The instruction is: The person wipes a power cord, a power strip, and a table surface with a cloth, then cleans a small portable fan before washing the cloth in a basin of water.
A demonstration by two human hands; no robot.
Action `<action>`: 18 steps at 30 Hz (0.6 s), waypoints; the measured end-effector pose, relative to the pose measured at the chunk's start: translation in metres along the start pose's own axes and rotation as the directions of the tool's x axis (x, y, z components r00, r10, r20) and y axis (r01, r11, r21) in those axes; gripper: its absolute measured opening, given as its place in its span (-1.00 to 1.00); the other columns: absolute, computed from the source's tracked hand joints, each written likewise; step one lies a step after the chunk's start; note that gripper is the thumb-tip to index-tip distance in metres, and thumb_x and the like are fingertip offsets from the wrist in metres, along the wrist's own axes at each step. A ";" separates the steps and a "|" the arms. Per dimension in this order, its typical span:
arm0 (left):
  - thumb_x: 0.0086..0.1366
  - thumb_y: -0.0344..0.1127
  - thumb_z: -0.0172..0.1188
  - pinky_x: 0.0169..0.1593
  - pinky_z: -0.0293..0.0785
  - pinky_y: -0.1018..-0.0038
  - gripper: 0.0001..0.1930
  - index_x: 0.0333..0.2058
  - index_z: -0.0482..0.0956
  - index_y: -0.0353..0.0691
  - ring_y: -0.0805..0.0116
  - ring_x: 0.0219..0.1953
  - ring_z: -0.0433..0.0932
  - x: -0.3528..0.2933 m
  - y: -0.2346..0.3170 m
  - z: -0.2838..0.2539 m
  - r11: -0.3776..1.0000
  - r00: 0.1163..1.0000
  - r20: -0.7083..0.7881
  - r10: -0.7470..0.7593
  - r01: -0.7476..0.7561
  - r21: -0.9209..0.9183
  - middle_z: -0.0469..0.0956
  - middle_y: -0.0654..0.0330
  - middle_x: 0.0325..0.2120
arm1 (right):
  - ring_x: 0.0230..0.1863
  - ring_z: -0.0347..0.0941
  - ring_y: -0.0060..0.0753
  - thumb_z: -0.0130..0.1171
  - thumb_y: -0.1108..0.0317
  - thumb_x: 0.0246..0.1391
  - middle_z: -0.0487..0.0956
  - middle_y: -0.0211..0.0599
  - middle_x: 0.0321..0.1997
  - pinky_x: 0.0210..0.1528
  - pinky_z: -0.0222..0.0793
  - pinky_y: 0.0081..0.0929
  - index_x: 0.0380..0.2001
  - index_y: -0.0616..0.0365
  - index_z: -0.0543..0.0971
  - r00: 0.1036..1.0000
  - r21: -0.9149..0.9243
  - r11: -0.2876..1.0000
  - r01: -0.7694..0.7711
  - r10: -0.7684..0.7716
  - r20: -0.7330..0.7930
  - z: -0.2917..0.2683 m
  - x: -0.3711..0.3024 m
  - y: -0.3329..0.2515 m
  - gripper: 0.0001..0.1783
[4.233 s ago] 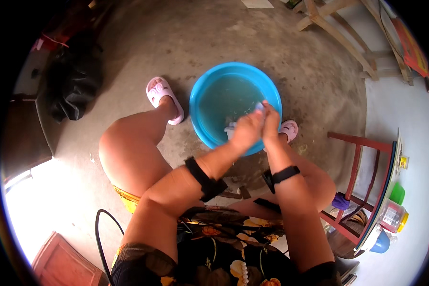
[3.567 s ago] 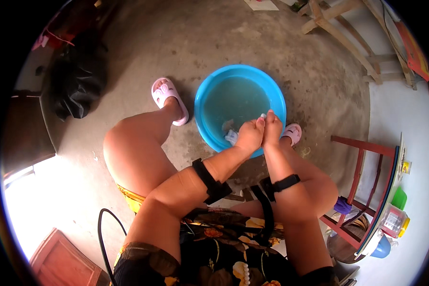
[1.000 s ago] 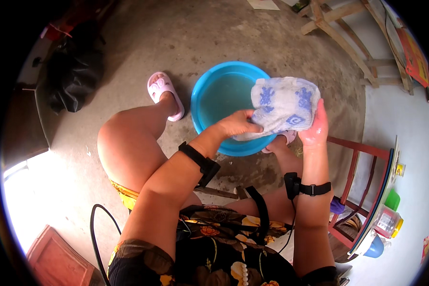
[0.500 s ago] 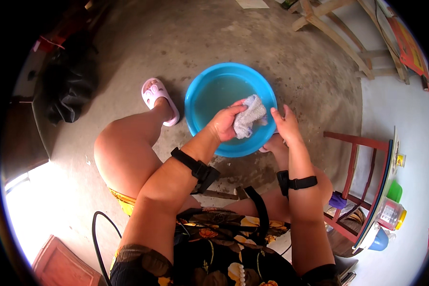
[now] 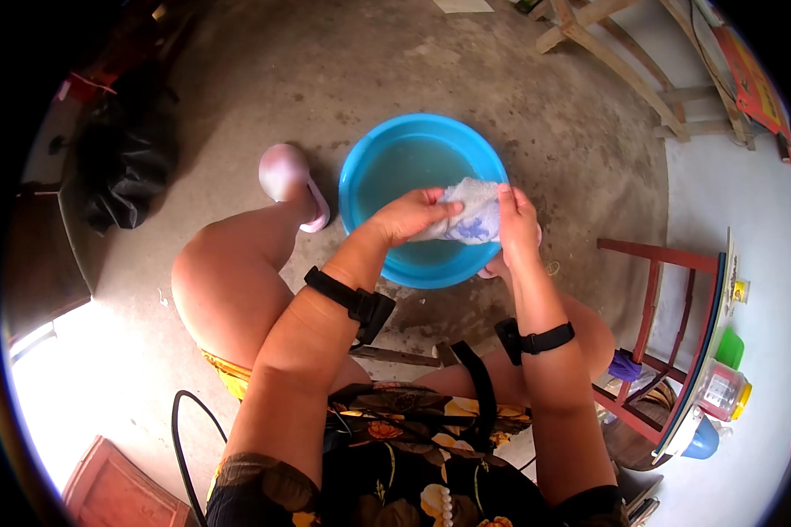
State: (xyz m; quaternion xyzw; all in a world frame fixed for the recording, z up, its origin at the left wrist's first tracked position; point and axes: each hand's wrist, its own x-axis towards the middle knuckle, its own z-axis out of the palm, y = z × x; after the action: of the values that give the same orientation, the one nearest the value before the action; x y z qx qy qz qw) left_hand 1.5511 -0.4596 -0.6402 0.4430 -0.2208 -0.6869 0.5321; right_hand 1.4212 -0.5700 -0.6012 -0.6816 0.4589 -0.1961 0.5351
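Note:
A whitish cloth (image 5: 471,213) with a blue pattern is stretched between my two hands above a round blue basin (image 5: 353,195). Cloudy water (image 5: 413,171) stands in the basin. My left hand (image 5: 410,216) grips the cloth's left end, thumb on top. At the other end my right hand (image 5: 520,224) pinches the cloth near the basin's right rim. Parts of the fingers under the cloth are hidden.
The basin stands on a concrete floor between my feet, one in a pink slipper (image 5: 283,176). To the right are a red-brown wooden rack (image 5: 649,329) and a plastic jar (image 5: 721,393). A black bag (image 5: 123,167) lies at the left, wooden legs (image 5: 620,53) at the far right.
My right hand, empty and apart before, has taken hold of the cloth's right end. The bunched cloth is now spread wider, showing its blue pattern.

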 end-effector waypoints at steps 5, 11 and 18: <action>0.22 -0.09 -0.05 -0.24 0.40 0.50 -0.65 -0.22 0.43 -0.28 0.45 -0.39 0.45 0.006 0.004 0.011 0.866 0.976 -0.197 0.089 -0.173 -0.469 0.49 0.20 -0.38 | -0.57 0.18 -0.72 0.04 0.30 0.04 0.35 -0.53 -0.60 -0.54 0.13 -0.67 -0.46 0.17 0.43 0.989 0.210 0.966 0.148 -0.141 -0.050 0.018 -0.016 0.001 -0.84; 0.24 0.02 -0.15 -0.29 0.34 0.42 -0.49 -0.28 0.41 -0.45 0.32 -0.41 0.40 0.018 -0.023 0.044 0.882 0.860 -0.508 -0.051 -0.200 -0.427 0.46 0.07 -0.44 | -0.74 0.23 -0.30 0.03 0.31 -0.01 0.35 -0.14 -0.77 -0.65 0.16 -0.38 -0.70 0.23 0.38 0.882 -0.279 0.852 0.442 -0.470 -0.040 0.053 -0.034 -0.012 -0.72; 0.27 -0.10 -0.18 -0.32 0.37 0.43 -0.59 -0.26 0.40 -0.42 0.36 -0.42 0.41 0.016 -0.018 0.031 0.896 0.882 -0.469 -0.057 -0.162 -0.413 0.44 0.08 -0.39 | -0.63 0.30 0.03 -0.02 0.28 0.01 0.35 -0.01 -0.70 -0.57 0.20 -0.26 -0.70 0.23 0.35 0.884 -0.352 0.840 0.413 -0.463 -0.066 0.069 -0.052 -0.013 -0.70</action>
State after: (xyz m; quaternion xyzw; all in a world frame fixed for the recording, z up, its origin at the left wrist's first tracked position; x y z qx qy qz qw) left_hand 1.5149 -0.4736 -0.6448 0.4574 0.0633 -0.5759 0.6746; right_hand 1.4527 -0.4883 -0.6016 -0.8314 0.3551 -0.2843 0.3193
